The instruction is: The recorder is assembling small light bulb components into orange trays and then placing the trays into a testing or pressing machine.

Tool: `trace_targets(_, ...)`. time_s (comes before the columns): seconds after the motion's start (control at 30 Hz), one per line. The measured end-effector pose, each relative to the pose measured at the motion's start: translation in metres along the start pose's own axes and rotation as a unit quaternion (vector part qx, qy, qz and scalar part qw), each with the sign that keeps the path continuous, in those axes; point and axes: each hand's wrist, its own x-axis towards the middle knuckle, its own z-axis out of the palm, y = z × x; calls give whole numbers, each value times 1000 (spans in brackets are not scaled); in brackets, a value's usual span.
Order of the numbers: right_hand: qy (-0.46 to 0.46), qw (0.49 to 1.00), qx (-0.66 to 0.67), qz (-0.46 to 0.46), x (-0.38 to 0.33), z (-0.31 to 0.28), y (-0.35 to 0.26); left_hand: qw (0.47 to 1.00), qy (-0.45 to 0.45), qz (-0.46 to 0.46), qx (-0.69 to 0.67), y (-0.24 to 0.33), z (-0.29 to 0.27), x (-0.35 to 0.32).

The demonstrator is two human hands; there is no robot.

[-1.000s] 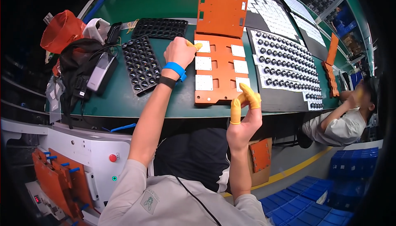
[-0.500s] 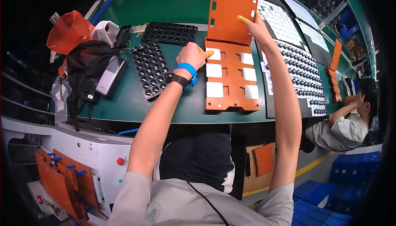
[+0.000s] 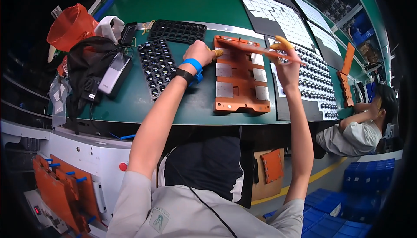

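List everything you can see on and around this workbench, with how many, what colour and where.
Orange fixture plate: one, orange with grey square pads, flat on the green bench.
Orange cover plate: one, orange, held tilted above the fixture plate by both hands.
Black part trays: two, black, left of the fixture plate; the nearer one holds small round parts.
Black sheet of round parts: one, black, right of the fixture plate.
Black bag: one, black, far left of the bench.
Orange sack: one, orange, top left corner.
Co-worker: one, grey shirt, seated at right.
Blue bins: several, blue, floor at lower right.
Left hand: blue wristband, gripping the cover plate's left end.
Right hand: yellow fingertip covers, gripping its right end.
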Motion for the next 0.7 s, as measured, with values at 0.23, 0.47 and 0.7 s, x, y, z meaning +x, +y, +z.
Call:
trace_targets(0.23,-36,992,-89,-80,-64,-22,-35,977,168,92,-91,-8,-1,-36)
trace_targets(0.47,-176,944,-248,-128,-113,-30,-42,974,166,99,-118,2,-18,-88)
trace_targets(0.7,-158,975,-85,128,-125,-21,-23,997,43,69,-5,14,2,-126)
